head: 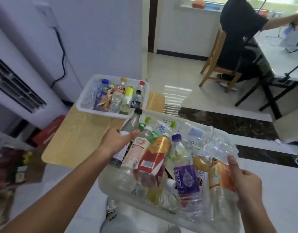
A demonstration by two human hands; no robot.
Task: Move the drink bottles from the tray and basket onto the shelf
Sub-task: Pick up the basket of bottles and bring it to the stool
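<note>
A white basket (pixel 163 119) in front of me is heaped with several drink bottles lying on their sides. My left hand (pixel 116 140) grips a dark bottle with a black cap (pixel 130 123) at the basket's left side. My right hand (pixel 246 182) holds a clear bottle with an orange label (pixel 218 174) at the basket's right side. Between them lie a red-and-gold bottle (pixel 155 157) and a purple-labelled bottle (pixel 185 179). Farther back, a white tray (pixel 101 112) with several upright bottles sits on a wooden table (pixel 77 140). No shelf is in view.
A white air conditioner (pixel 22 78) stands at the left against the wall. A red box (pixel 49 130) lies on the floor beside the table. At the right back, a person in black sits on a wooden chair (pixel 214 61) at a white desk (pixel 279 52).
</note>
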